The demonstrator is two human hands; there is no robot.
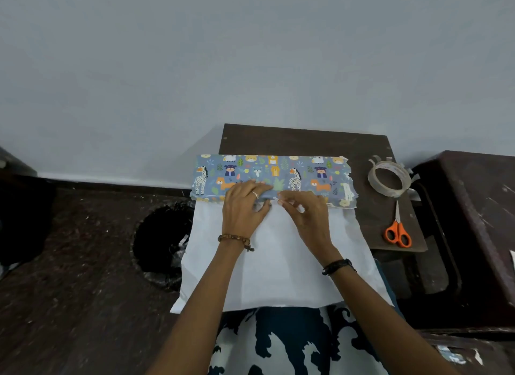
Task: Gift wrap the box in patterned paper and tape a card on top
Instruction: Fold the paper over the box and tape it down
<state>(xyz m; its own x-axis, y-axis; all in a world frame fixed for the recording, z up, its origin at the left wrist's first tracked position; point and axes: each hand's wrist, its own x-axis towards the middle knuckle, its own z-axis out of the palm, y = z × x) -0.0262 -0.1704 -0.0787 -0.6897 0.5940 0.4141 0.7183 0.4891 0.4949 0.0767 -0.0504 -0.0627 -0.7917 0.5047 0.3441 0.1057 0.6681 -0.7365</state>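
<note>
A long box covered on top by blue paper printed with cartoon animals [306, 174] lies across the small dark table [306, 140]. The paper's white underside [278, 263] spreads from the box's near edge toward my lap. My left hand [242, 207] lies flat with its fingers on the patterned edge at the near side of the box. Just to its right, my right hand [303, 210] pinches at the same seam, where a small clear bit, perhaps tape, shows between the fingertips. No card is in view.
A roll of clear tape [388, 179] sits on the table's right part, with orange-handled scissors [398, 232] in front of it. A dark stool or stand [473, 207] is on the right. A bin lined with a black bag [164, 235] stands on the floor at left.
</note>
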